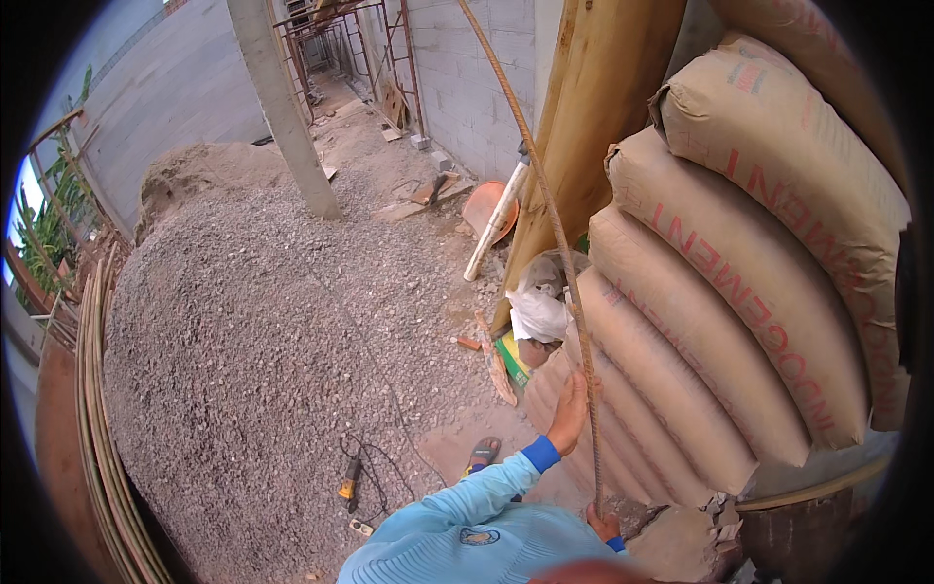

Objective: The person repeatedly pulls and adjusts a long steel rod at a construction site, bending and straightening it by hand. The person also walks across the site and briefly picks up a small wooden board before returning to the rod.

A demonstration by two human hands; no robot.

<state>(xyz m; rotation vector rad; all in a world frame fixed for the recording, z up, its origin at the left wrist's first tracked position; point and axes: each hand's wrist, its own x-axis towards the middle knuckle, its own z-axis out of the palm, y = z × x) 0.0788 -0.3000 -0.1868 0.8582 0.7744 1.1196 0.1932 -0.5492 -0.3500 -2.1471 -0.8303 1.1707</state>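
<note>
A long, rusty ribbed steel bar [535, 156] slants down from the top edge past a stack of brown paper cement bags [720, 263]. My left hand [569, 417], in a light blue sleeve with a darker cuff, is closed around the bar partway up. Lower down, my right hand [604, 524] grips the bar close to its bottom end. That hand is partly hidden by my forearm and shirt. Both hands are just left of the bags' lower ends.
A broad gravel heap [263, 321] fills the left, with a yellow and black power tool [350, 479] and its cord at the near edge. Long thin poles [89, 389] lie far left. A concrete post [287, 107], wooden post [593, 127], white pipe [498, 219] and orange basin [484, 206] stand beyond.
</note>
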